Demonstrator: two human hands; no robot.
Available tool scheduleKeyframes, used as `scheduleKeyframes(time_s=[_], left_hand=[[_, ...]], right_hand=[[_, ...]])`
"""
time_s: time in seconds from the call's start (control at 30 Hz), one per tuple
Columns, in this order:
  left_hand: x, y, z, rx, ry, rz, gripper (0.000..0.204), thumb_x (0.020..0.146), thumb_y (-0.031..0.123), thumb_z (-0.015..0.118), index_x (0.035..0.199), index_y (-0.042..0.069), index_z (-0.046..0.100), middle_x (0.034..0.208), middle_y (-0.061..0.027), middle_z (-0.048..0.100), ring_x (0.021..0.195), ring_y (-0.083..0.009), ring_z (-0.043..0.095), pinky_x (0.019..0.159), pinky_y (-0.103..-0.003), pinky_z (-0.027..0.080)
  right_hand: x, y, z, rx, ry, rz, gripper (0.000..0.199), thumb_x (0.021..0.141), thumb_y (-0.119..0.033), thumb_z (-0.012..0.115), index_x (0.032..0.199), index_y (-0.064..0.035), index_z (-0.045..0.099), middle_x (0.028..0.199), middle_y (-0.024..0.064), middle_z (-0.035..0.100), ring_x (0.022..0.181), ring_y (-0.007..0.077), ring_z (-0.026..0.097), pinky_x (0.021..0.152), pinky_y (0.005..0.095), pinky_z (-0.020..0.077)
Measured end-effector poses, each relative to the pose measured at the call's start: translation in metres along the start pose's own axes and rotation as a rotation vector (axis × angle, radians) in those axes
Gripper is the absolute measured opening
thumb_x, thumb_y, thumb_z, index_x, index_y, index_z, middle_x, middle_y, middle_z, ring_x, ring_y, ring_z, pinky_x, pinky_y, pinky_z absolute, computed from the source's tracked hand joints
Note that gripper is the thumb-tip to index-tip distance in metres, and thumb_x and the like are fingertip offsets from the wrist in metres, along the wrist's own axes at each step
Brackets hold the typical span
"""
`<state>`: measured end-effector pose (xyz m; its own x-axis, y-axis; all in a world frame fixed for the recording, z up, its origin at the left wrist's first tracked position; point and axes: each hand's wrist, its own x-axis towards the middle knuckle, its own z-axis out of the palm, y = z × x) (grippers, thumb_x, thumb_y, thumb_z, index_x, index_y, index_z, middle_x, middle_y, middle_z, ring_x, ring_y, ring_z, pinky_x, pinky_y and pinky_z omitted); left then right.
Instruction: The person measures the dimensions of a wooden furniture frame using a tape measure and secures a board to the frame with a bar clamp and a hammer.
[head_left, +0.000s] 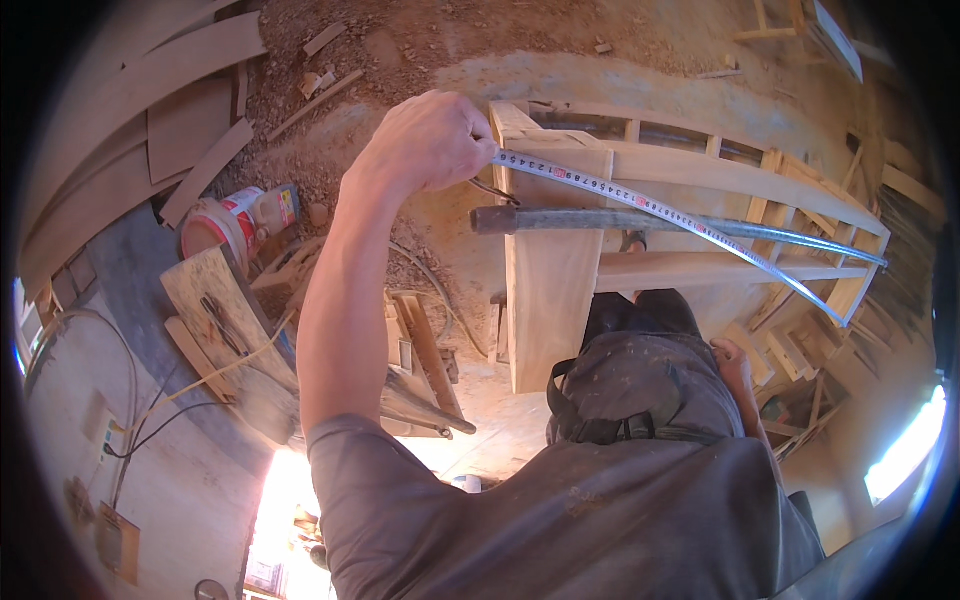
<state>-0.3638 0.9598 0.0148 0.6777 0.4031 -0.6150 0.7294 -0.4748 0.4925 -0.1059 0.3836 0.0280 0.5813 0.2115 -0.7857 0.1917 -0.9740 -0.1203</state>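
The left hand closes its grip on the end of a tape measure, pinning it at the corner of a wooden frame. From the grip the tape runs out across the frame. The right hand rests lower down, its grip unclear.

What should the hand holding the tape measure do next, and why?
Probably keep the left hand pinned at the corner of the wooden frame and pull the tape measure flatter. The tape bows as it runs across toward the frame's far end, so a reading might be off.
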Motion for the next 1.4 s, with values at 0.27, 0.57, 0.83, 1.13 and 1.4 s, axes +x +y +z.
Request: scheduleKeyframes(time_s=[0.27,0.57,0.83,1.13,1.4], left_hand=[[-0.003,0.001,-0.001,0.014,0.005,-0.009,0.021,0.077,0.022,0.061,0.088,0.01,0.076,0.073,-0.0166,0.066,0.069,-0.0331,0.063,0.069,-0.039,0.051],[-0.092,0.071,0.066,0.031,0.068,0.25,0.018,0.078,0.018,0.061,0.066,0.009,0.069,0.068,-0.0151,0.065,0.065,-0.0354,0.064,0.062,-0.046,0.051],[-0.172,0.083,0.176,-0.219,0.158,-0.11,0.019,0.082,0.023,0.061,0.075,0.007,0.069,0.071,-0.0163,0.065,0.069,-0.0371,0.064,0.065,-0.048,0.05],[-0.228,0.06,0.242,-0.681,0.455,-0.521,0.044,0.083,0.041,0.071,0.11,0.006,0.071,0.089,-0.019,0.071,0.087,-0.0362,0.068,0.078,-0.044,0.054],[-0.332,-0.027,0.338,-0.766,0.864,-0.973,0.065,0.076,0.052,0.075,0.119,0.004,0.066,0.1,-0.0229,0.07,0.094,-0.0374,0.068,0.082,-0.043,0.053]], right_hand=[[0.006,-0.007,0.0,0.051,-0.04,-0.03,0.032,0.089,-0.013,0.062,0.117,0.0023,0.066,0.105,0.0178,0.071,0.094,0.0242,0.069,0.083,0.0334,0.0527],[0.024,-0.013,-0.048,1.584,0.015,0.046,0.044,0.089,-0.013,0.057,0.131,-0.002,0.052,0.121,0.0157,0.061,0.111,0.0302,0.057,0.1,0.0444,0.044],[0.037,-0.077,-0.11,1.74,-0.198,-0.293,0.028,0.085,-0.004,0.059,0.112,-0.0027,0.061,0.111,0.0109,0.066,0.105,0.0273,0.06,0.101,0.0456,0.043],[-0.053,-0.295,0.069,0.751,-1.088,-0.358,0.037,0.094,-0.01,0.056,0.129,0.0032,0.054,0.127,0.0166,0.061,0.118,0.0277,0.058,0.102,0.0416,0.0443],[-0.045,-0.291,0.108,0.279,-0.94,-0.433,0.038,0.094,-0.009,0.056,0.127,0.0086,0.053,0.11,0.0164,0.066,0.097,0.0233,0.066,0.085,0.0328,0.0528]])
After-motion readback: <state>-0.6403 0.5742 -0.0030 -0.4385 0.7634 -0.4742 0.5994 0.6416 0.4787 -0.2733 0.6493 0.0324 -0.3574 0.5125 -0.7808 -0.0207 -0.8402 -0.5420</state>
